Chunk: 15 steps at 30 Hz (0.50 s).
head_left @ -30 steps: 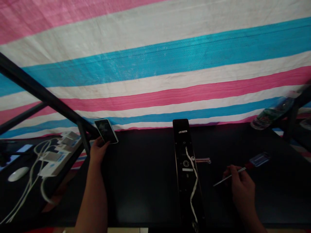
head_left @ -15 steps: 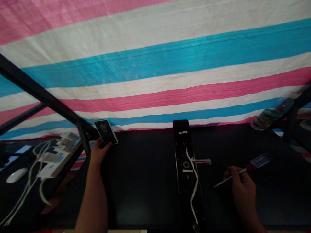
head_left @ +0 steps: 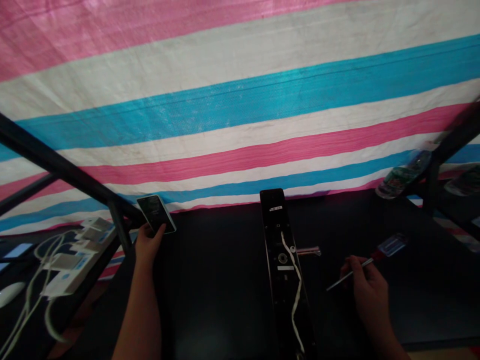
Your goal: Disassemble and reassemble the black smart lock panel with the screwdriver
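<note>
At the back left of the dark table, my left hand grips the lower edge of a smartphone with a pale rim and a dark screen, tilted up towards me. My right hand is closed around the metal shaft of a screwdriver. Its clear blue and red handle points away to the right, and its tip points left. Between my hands lies a long black door lock panel with a handle sticking out to the right. A white cable runs down along the panel.
On the left, a white power strip with plugs and cables sits beside a white mouse. A plastic bottle leans at the back right. Black frame bars stand at both sides, before a striped tarp.
The whole view has shifted slightly, so most things on the table sit a little further left. Both hands keep their holds on the smartphone and the screwdriver.
</note>
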Motion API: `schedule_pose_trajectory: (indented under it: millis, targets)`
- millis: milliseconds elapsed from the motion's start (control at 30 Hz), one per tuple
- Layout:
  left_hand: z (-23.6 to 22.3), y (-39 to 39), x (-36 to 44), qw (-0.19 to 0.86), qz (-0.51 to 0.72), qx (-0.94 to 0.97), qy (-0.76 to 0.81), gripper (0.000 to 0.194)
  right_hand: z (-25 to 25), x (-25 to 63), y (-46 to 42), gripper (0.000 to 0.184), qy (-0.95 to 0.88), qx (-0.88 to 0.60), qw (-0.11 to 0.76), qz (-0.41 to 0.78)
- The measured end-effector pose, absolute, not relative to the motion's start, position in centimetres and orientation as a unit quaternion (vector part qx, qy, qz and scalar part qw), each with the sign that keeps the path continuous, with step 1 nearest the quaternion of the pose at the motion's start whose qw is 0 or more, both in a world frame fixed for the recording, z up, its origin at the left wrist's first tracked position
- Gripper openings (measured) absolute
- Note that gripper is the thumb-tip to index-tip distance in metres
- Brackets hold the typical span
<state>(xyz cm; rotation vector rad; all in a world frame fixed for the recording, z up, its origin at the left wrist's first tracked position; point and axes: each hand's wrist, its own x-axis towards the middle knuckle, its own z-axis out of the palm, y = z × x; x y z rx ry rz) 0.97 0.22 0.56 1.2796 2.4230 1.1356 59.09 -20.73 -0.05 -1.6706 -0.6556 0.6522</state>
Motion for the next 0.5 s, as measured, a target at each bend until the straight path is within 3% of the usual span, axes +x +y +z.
schedule_pose_trajectory:
  millis: [500]
  targets:
    - [0.6, -0.5, -0.3, 0.128, 0.398, 0.489, 0.765, 0.065, 0.6, 58.7, -20.7, 0.060, -0.282, -0.711, 0.581, 0.277]
